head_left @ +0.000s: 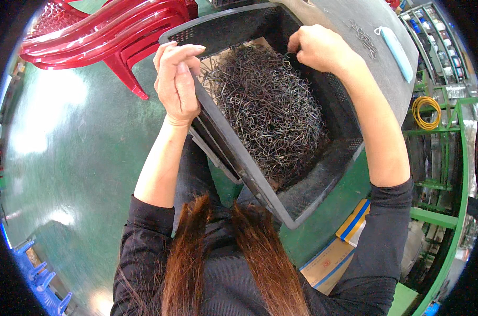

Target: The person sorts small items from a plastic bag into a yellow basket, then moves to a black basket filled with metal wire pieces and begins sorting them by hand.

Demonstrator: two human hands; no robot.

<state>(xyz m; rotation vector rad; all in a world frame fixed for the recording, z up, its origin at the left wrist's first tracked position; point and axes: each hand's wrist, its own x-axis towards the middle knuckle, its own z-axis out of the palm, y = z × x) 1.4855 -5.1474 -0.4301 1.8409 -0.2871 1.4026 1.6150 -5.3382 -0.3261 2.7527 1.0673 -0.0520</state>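
A black plastic crate stands tilted in front of me, holding a heap of small bent wire hooks, dark and silvery, tangled together. My left hand is at the crate's left rim, its wrist side close against the edge. Its fingers are loosely bent, the index finger stretched over the rim, and I see nothing in them. Over the far right part of the crate is my right hand, fingers curled and pinched near the inner wall. Whatever its fingertips hold is hidden or too small to name.
A grey tabletop beyond the crate bears some loose wire hooks and a light blue case. Red plastic chairs stand far left. At right are green shelving with a yellow coil and a cardboard box.
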